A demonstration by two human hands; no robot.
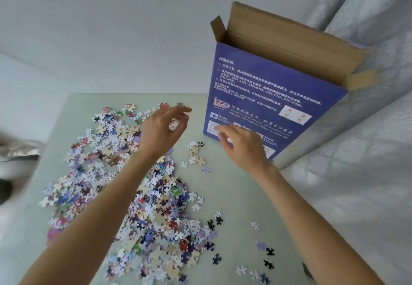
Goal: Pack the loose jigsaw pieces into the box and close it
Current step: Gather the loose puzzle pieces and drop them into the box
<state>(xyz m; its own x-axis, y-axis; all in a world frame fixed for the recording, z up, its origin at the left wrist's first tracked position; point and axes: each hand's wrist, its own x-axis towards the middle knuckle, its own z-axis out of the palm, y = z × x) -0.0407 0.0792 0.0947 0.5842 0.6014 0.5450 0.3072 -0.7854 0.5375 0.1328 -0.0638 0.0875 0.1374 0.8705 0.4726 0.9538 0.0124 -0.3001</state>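
The box (263, 97) stands on end at the far right of the bench (234, 186), its long axis upright, top flaps open and mouth facing up, well above both hands. The pieces (124, 186) lie spread to the left of the box and toward the near edge, a few strays just beside its foot. The left hand (162, 128) hovers left of the box, its fingers (182, 111) curled round what looks like a small clutch of pieces. The right hand (240, 144) is nearer, in front of the box's lower face, with loosely bent fingers (223, 136); whether they touch it I cannot tell. I judge the left hand must rise up and right to reach the mouth.
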